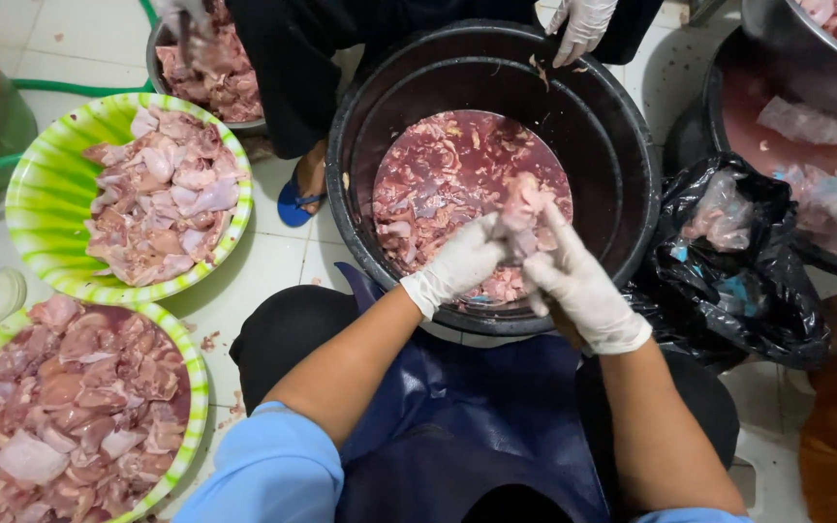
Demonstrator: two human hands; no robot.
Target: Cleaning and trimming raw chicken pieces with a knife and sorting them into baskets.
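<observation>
Sitting at nine o'clock on the tiled floor [273, 261] are two green-striped bowls [36, 208], one above the other, both heaped with pale pink raw meat pieces [162, 199]. Past them, at about eleven o'clock, a metal bowl [159, 46] of more meat stands by another person's dark clothing and blue sandal [297, 205]. At the centre, a big black tub [632, 184] holds meat lying in reddish liquid [438, 174]. Over its near rim the left hand [457, 263], in a white glove, has its fingers [484, 242] closed on a pale meat chunk [525, 208]. The right hand [578, 286], gloved too, touches the same chunk, its fingers [559, 230] pressed together and pointing up toward twelve o'clock. At twelve o'clock another person's gloved hand [583, 24] hangs at the tub's far rim. At three o'clock a crumpled black plastic bag [758, 291] lies beside a second dark basin [719, 126].
</observation>
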